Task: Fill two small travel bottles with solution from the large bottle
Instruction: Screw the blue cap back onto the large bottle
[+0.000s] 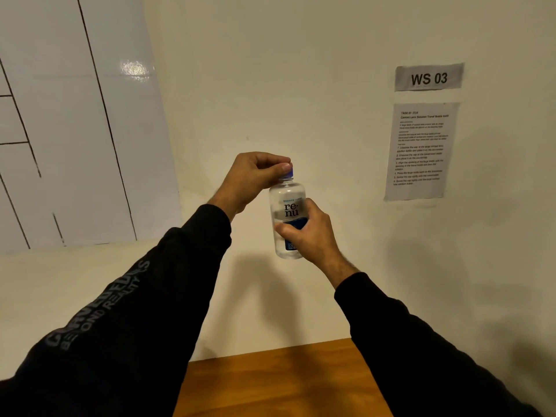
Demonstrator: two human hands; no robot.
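At centre frame, held up before the pale wall: one large bottle (288, 218), upright, clear, with a printed label.
Cap: blue cap (287, 173) seated on the neck, at the top of the bottle, mostly covered by fingertips.
Left hand: left hand (251, 179) comes in from the left over the top; thumb and fingers curl onto the cap and pinch it.
Right hand: right hand (310, 233) wraps the lower body of the bottle, fingers closed round it across the blue part of the label.
Contents: liquid level hard to read through the clear wall; possibly near full.
Step in hand: uncapping the large bottle, judged from the grip; the cap is not yet off.
Next move calls for: a steady hold below while the top hand twists, then somewhere to put the cap down.
Travel bottles: none in view; filling not begun as far as can be seen.
Lower frame: wooden tabletop (285, 383).
Right of frame: instruction sheet (421, 150) under a sign (429, 77) reading WS 03.
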